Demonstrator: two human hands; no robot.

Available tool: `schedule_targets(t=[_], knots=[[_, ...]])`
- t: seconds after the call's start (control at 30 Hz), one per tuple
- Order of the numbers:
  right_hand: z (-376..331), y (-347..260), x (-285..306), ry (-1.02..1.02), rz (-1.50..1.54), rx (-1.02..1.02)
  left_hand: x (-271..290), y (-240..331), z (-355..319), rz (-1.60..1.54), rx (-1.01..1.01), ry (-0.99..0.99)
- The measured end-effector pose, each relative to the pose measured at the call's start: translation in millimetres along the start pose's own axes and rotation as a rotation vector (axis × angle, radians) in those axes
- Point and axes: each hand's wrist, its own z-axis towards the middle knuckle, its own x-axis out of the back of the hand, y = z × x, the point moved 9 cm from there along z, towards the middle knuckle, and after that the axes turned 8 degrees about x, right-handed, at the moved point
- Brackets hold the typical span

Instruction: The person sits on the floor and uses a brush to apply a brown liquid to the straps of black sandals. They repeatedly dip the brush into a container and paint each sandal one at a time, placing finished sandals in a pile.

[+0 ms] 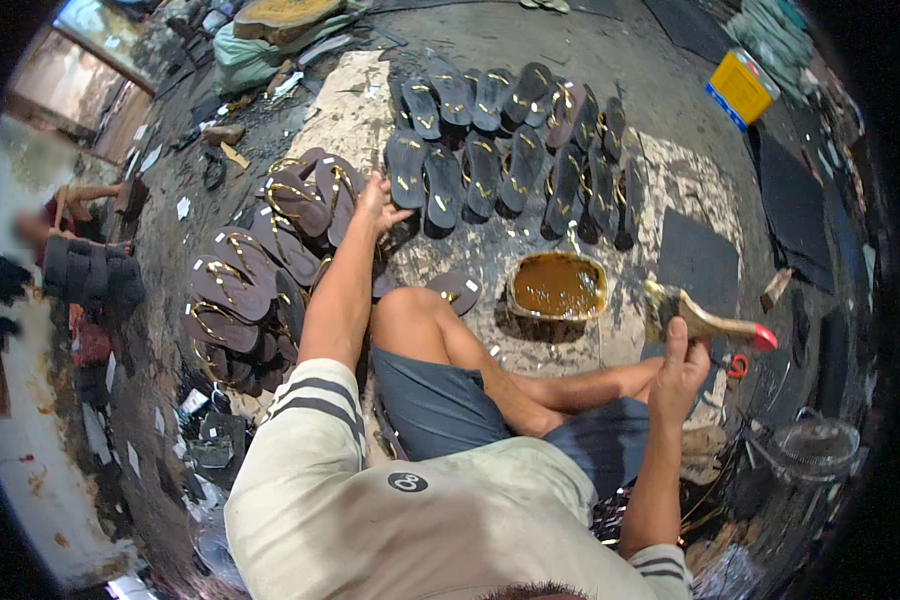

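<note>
Hair (536, 593) cut off; right hand (680, 366) partly hides brush (708, 320)

The brush (715, 322) has a tan handle with a bright red end, the goo (560, 285) is brown, the sandals (255, 295) are brown with gold straps, the flat soles (443, 190) are dark grey with gold bits, the can (742, 90) is yellow and blue, and the cream shirt (410, 530) has dark sleeve stripes.
</note>
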Motion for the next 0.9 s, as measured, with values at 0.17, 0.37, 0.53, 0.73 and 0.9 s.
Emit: schedule_targets(t=[0.17, 0.37, 0.53, 0.73, 0.9], knots=[[9, 17, 15, 0.023, -0.094, -0.053, 24, 69, -55, 0.726, -0.618, 0.381], [28, 20, -24, -0.096, -0.029, 0.004, 157, 147, -104, 0.985, -0.617, 1.414], [38, 34, -70, -0.196, 0.059, 0.128, 205, 152, -101, 0.88, -0.612, 1.173], [33, 126, -123, -0.436, -0.345, 0.231, 119, 103, -250, 0.737, -1.059, 0.699], [29, 134, -140, -0.468, -0.59, 0.405, 45, -36, -331, 0.769, -0.838, 0.327]])
